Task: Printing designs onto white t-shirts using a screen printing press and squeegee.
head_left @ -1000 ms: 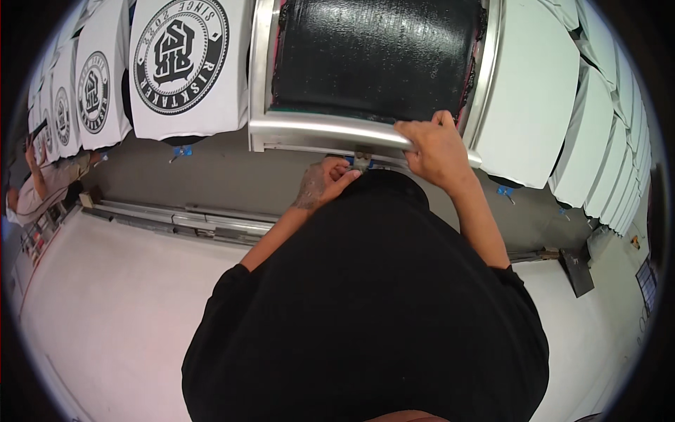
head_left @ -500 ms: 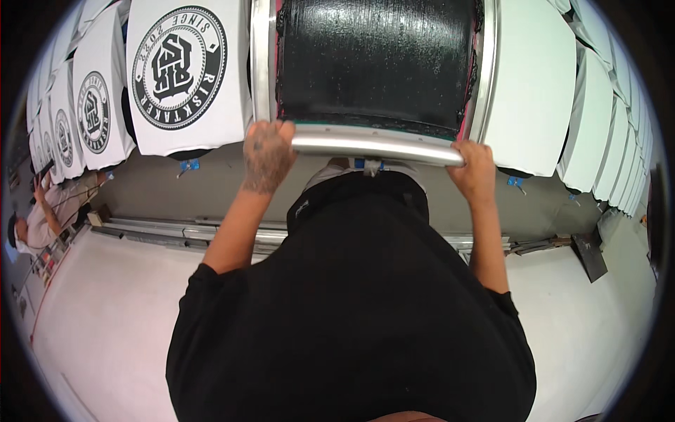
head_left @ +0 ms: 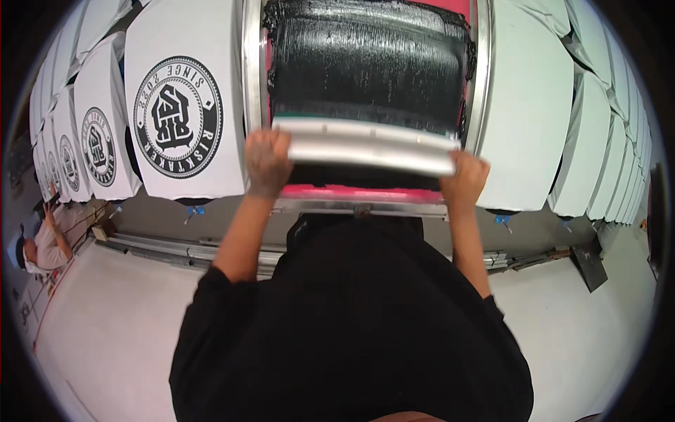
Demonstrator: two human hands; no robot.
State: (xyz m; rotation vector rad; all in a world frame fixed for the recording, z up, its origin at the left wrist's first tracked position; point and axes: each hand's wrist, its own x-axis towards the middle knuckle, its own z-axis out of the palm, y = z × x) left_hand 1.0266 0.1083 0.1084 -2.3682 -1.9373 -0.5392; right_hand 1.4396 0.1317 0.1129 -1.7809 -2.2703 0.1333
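Observation:
My left hand (head_left: 268,163) and my right hand (head_left: 465,179) are closed round the two ends of a wide squeegee (head_left: 369,146) with a silver metal handle. The squeegee lies across a printing screen with a silver frame (head_left: 481,91) and pink edges. Black ink (head_left: 365,67) coats the mesh beyond the blade, with a thick ridge at the far end. A darker strip of mesh and a pink band show between the squeegee and the near frame edge. Both hands are somewhat blurred.
White shirts with a round black print (head_left: 178,117) stretch along the left. Plain white shirts (head_left: 529,105) line the right. Another person (head_left: 50,243) is at the far left. Metal bars (head_left: 176,240) lie at the foot of the wall, and a dark panel (head_left: 589,267) leans at right.
The squeegee now sits further up the screen from its near edge, and that edge has come into view. The surroundings have shifted lower in the picture.

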